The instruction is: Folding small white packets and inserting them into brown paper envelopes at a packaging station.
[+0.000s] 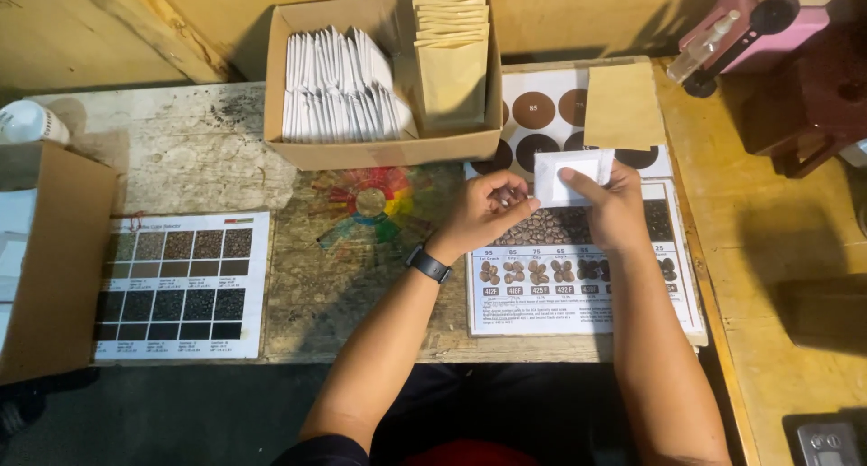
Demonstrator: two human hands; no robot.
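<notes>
Head view: a small white sachet (571, 177), likely light, thin and floppy, best pinched at its edges, is held above the printed chart on the surface (208, 150). The right hand (616, 209) and left hand (483, 215) both pinch it, forearms angled inward.

You pinch a white pouch (571, 177) over a chart (578, 276) patterned with brown bean pictures. Beside it lies a tan envelope (623, 107); the cardboard box (379, 150) shows white and tan packets, near a rainbow-coloured wheel (368, 202).
</notes>
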